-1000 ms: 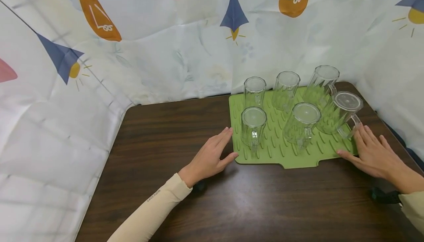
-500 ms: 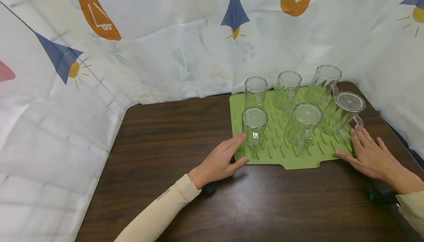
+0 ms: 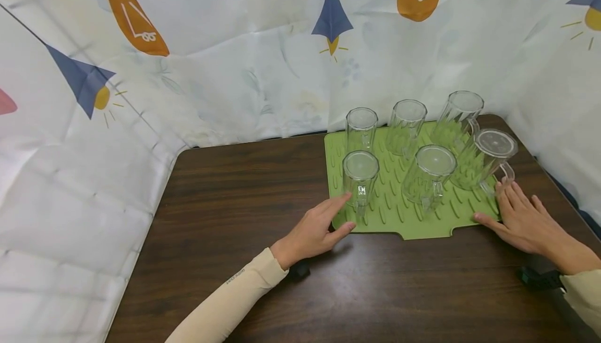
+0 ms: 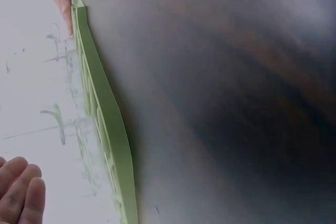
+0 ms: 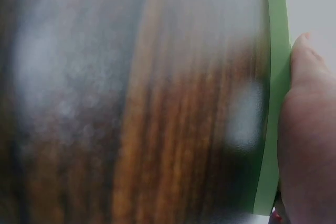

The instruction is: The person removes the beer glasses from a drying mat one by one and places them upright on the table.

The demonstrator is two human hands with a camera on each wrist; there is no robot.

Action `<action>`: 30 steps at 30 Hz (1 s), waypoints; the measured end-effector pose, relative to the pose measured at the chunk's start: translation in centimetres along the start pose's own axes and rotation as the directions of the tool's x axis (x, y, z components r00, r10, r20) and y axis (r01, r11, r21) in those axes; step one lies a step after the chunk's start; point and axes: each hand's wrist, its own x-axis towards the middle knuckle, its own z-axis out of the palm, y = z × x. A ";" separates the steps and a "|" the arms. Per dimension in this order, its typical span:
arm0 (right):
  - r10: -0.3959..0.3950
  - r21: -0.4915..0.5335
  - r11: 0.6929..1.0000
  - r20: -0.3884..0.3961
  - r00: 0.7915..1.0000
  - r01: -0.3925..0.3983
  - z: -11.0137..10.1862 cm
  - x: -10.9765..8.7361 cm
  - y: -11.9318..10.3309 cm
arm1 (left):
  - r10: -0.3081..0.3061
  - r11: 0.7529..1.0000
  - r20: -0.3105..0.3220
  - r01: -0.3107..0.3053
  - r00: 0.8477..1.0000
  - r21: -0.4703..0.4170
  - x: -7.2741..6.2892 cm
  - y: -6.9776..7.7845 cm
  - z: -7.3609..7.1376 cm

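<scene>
Several clear glass mugs stand upside down in two rows on a green drying mat [image 3: 385, 223] on the dark wooden table. My left hand [image 3: 314, 231] reaches over the mat's front left corner with fingers straight, the fingertips right at the front left mug [image 3: 360, 179]. On the other side, my right hand [image 3: 530, 223] lies at the mat's front right corner, fingers spread, just below the handle of the front right mug [image 3: 488, 155]. In the right wrist view its thumb [image 5: 310, 69] lies along the mat's edge [image 5: 278, 77]. Neither hand grips anything.
Between the outer front mugs stands a middle one [image 3: 429, 173], with three more mugs [image 3: 406, 126] behind. A patterned white curtain [image 3: 281, 72] hangs along the table's back and sides. Bare table top [image 3: 244, 186] extends left of the mat.
My left hand has moved right, from beside the mat to over its front left corner. My right hand has shifted slightly left. The mugs stay in place on the mat.
</scene>
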 end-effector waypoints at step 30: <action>0.011 0.017 1.000 0.033 0.999 -0.012 0.0 -0.1 -0.1 | -0.169 0.670 0.117 0.201 0.979 -0.715 0.8 0.5 2.0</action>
